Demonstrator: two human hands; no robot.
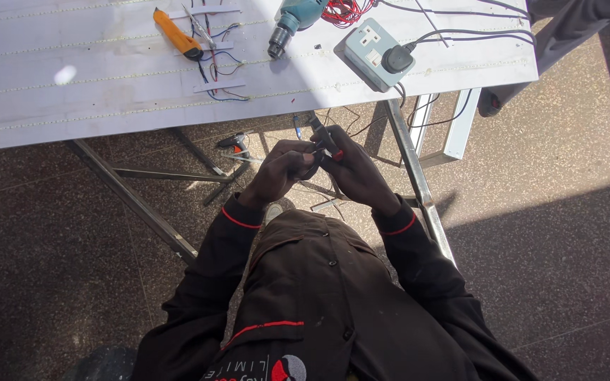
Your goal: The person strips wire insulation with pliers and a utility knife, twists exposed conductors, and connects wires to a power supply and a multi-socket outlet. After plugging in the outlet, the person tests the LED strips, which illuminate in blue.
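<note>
My left hand [282, 168] and my right hand [353, 169] meet in front of my chest, just below the near edge of the white table [72, 70]. Together they grip a small dark tool [324, 138] with a red spot near my right thumb; its tip points up toward the table edge. My left fingers curl around thin wire at the tool's lower end. I wear a dark jacket with red cuff trim.
On the table lie an orange-handled cutter [176, 34], thin wires [217, 63], a teal drill [291, 21], red wire [344, 10] and a grey socket box [374, 53] with a black plug. Metal table legs [414, 176] stand beside my hands. Another person's leg [531, 63] is at the upper right.
</note>
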